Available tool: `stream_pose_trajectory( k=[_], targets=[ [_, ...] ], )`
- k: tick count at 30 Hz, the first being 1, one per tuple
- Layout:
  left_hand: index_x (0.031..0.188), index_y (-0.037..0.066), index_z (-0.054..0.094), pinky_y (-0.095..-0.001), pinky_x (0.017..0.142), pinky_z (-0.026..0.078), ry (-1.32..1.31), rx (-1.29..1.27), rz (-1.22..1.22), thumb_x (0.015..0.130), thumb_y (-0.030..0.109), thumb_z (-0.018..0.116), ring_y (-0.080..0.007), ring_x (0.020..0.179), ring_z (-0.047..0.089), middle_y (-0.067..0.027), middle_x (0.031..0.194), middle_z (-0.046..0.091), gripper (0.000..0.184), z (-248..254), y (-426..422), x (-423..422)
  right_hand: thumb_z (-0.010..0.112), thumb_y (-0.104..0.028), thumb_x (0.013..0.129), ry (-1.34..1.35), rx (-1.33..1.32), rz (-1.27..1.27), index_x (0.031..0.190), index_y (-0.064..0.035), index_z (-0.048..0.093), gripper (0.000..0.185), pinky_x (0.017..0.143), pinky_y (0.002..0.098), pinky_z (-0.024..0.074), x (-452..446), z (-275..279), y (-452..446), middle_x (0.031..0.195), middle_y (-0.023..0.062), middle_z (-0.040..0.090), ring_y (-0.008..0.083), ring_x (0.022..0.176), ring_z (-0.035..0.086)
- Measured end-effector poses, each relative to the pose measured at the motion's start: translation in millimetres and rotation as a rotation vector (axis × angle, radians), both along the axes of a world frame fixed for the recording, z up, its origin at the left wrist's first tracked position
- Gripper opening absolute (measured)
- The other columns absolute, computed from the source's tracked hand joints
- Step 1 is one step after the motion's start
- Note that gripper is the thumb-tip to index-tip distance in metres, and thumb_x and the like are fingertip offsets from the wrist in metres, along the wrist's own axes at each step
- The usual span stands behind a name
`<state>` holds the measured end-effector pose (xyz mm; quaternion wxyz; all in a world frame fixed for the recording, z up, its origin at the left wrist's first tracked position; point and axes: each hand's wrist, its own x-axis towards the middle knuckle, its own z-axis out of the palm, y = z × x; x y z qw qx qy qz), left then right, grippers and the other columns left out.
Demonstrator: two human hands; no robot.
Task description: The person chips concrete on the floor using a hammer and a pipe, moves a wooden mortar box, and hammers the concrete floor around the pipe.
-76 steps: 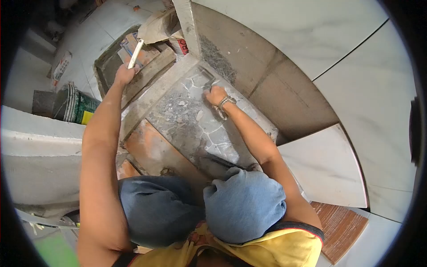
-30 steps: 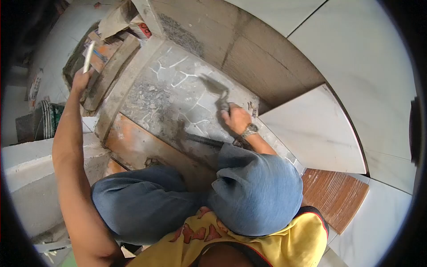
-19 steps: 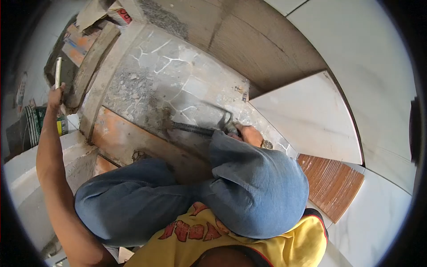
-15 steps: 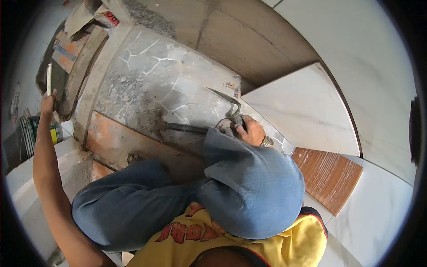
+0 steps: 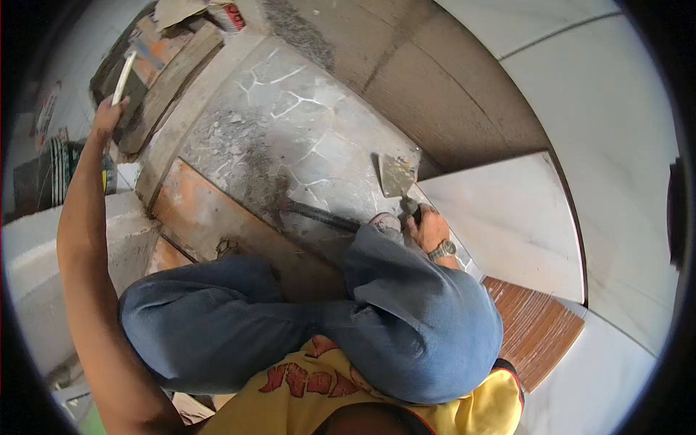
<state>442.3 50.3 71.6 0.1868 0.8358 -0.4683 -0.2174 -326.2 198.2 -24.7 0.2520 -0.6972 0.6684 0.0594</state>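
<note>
My right hand [image 5: 431, 230], with a watch at the wrist, is closed around the handle of a trowel [image 5: 396, 176]. The trowel's flat, mortar-stained blade points away from me over the grey floor, beside a shoe partly hidden by my jeans. Stretched far out to the left, my left hand [image 5: 109, 116] grips a thin whitish stick [image 5: 125, 76]. The stick stands up out of the fist near some wooden boards; its exact kind cannot be made out.
A white tile [image 5: 511, 221] leans against the wall on the right, with a ridged brown tile [image 5: 533, 326] nearer me. Rubble [image 5: 232, 141] lies on the crack-patterned floor. A dark bar [image 5: 322, 215], an orange-stained slab [image 5: 210, 203], a wooden plank [image 5: 170, 90] and a bucket [image 5: 61, 174] are around.
The trowel has turned in my right hand's grip, from edge-on to showing its flat blade. My left hand still holds the stick, now tilted more to the right. The whole view has shifted.
</note>
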Motion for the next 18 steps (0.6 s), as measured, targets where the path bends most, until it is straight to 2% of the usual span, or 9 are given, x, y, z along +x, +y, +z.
stream_pose_trajectory(
  k=[3, 5, 6, 8, 11, 13, 15, 17, 18],
  targets=[
    [0.091, 0.007, 0.060, -0.0302, 0.061, 0.037, -0.085, 0.029, -0.045, 0.092, 0.041, 0.066, -0.0115, 0.068, 0.045, 0.0018, 0.074, 0.051, 0.034, -2, -12, 3, 0.063, -0.032, 0.087, -0.017, -0.029, -0.028, 0.115, 0.0012, 0.061, 0.043, 0.082, 0.0507, 0.0521, 3, 2, 8, 0.102, 0.0264, 0.066, 0.0440, 0.092, 0.065],
    [0.093, 0.003, 0.062, -0.0371, 0.066, 0.042, -0.183, 0.119, -0.001, 0.092, 0.045, 0.064, -0.0163, 0.071, 0.050, -0.0029, 0.077, 0.057, 0.042, -6, -15, 4, 0.064, -0.031, 0.088, -0.152, -0.163, -0.030, 0.118, 0.0016, 0.060, 0.045, 0.081, 0.0502, 0.0521, 2, -18, 14, 0.102, 0.0267, 0.066, 0.0445, 0.091, 0.065],
    [0.090, 0.002, 0.060, -0.0397, 0.069, 0.043, -0.264, -0.015, -0.105, 0.091, 0.046, 0.063, -0.0194, 0.072, 0.052, -0.0054, 0.078, 0.059, 0.044, -8, -11, 4, 0.065, -0.031, 0.088, -0.263, -0.198, -0.014, 0.119, 0.0015, 0.060, 0.045, 0.081, 0.0500, 0.0520, 16, -13, 4, 0.102, 0.0268, 0.066, 0.0448, 0.091, 0.065],
    [0.092, 0.000, 0.063, -0.0398, 0.070, 0.044, -0.201, -0.009, -0.125, 0.089, 0.046, 0.064, -0.0210, 0.073, 0.055, -0.0077, 0.078, 0.062, 0.046, -10, -9, 8, 0.066, -0.030, 0.088, -0.488, -0.209, 0.003, 0.121, 0.0015, 0.059, 0.046, 0.080, 0.0496, 0.0517, 53, 23, 0, 0.101, 0.0270, 0.066, 0.0454, 0.091, 0.065],
    [0.101, 0.001, 0.066, -0.0410, 0.071, 0.047, -0.186, -0.034, -0.021, 0.088, 0.044, 0.067, -0.0215, 0.075, 0.060, -0.0099, 0.082, 0.067, 0.045, -10, -9, -4, 0.067, -0.027, 0.087, -0.708, -0.134, 0.351, 0.121, 0.0017, 0.058, 0.046, 0.079, 0.0497, 0.0515, 140, 78, -37, 0.101, 0.0277, 0.066, 0.0460, 0.091, 0.065],
    [0.101, 0.001, 0.066, -0.0413, 0.069, 0.047, -0.221, -0.085, -0.084, 0.088, 0.040, 0.068, -0.0211, 0.072, 0.060, -0.0108, 0.077, 0.065, 0.041, -10, -18, -13, 0.068, -0.026, 0.086, -0.535, 0.183, 0.559, 0.126, 0.0022, 0.054, 0.051, 0.082, 0.0498, 0.0507, 190, 79, -49, 0.105, 0.0301, 0.065, 0.0449, 0.098, 0.064],
    [0.102, 0.001, 0.068, -0.0406, 0.075, 0.048, -0.265, -0.093, -0.118, 0.086, 0.041, 0.068, -0.0227, 0.077, 0.061, -0.0100, 0.079, 0.066, 0.043, 5, -20, -32, 0.070, -0.028, 0.085, -0.511, 0.354, 0.591, 0.132, 0.0004, 0.050, 0.059, 0.084, 0.0462, 0.0512, 246, 49, -48, 0.105, 0.0328, 0.065, 0.0437, 0.097, 0.066],
    [0.103, 0.003, 0.068, -0.0390, 0.072, 0.047, -0.184, -0.117, -0.065, 0.085, 0.039, 0.069, -0.0220, 0.074, 0.060, -0.0088, 0.077, 0.065, 0.041, 4, -24, -34, 0.070, -0.030, 0.085, -0.859, 0.181, 0.714, 0.128, 0.0009, 0.052, 0.057, 0.082, 0.0477, 0.0514, 300, -12, -38, 0.102, 0.0333, 0.065, 0.0458, 0.090, 0.066],
    [0.103, 0.003, 0.068, -0.0387, 0.072, 0.047, -0.133, -0.123, -0.014, 0.085, 0.039, 0.069, -0.0217, 0.073, 0.059, -0.0083, 0.077, 0.065, 0.040, 13, -21, -47, 0.068, -0.028, 0.086, -0.804, 0.146, 0.800, 0.132, 0.0011, 0.049, 0.058, 0.076, 0.0456, 0.0532, 332, -30, -36, 0.102, 0.0314, 0.066, 0.0416, 0.085, 0.067]
  ],
)
